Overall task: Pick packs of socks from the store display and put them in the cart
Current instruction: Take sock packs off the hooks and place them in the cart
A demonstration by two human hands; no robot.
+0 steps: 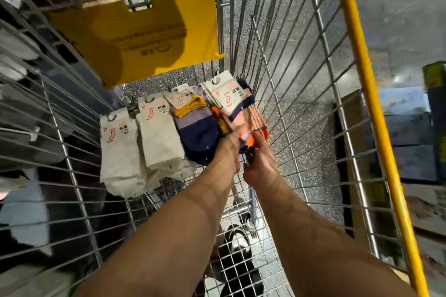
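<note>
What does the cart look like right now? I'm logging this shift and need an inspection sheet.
Surface: wire cart floor, socks laid in a row.
Job's things: two white sock packs, a navy and yellow pack, an orange and pink stack.
Clutter: yellow panel on the cart's far wall.
Hands: left hand and right hand both on the orange and pink stack.
Cables: nothing seen.
Surroundings: yellow rail, speckled floor.
</note>
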